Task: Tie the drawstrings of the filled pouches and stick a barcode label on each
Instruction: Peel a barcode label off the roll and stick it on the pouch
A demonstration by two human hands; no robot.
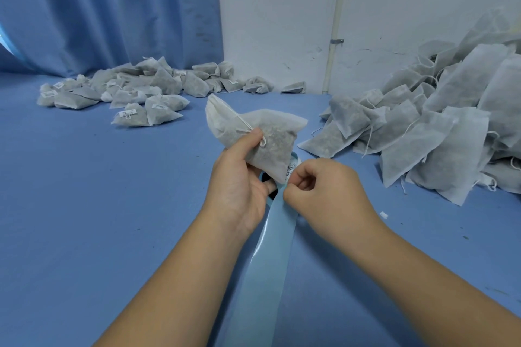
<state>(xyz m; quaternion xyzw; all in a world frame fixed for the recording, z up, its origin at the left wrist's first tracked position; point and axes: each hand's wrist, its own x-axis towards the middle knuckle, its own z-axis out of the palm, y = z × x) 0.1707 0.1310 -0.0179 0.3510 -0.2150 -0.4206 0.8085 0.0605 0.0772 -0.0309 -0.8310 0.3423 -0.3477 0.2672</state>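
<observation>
My left hand (239, 177) holds a filled white mesh pouch (253, 129) above the table, thumb pressed on its knotted drawstring (248, 125). Under the pouch sits a roll of labels, mostly hidden, with its glossy blue backing strip (267, 248) trailing toward me. My right hand (324, 186) pinches a barcode label (290, 170) at the strip's top, right by the pouch's lower corner. Only a sliver of the label shows.
A heap of tied, labelled pouches (135, 90) lies at the back left. A larger pile of open pouches (439, 132) with loose strings fills the right side. The blue table (84, 205) meets a blue curtain (112, 8) and white wall (282, 22).
</observation>
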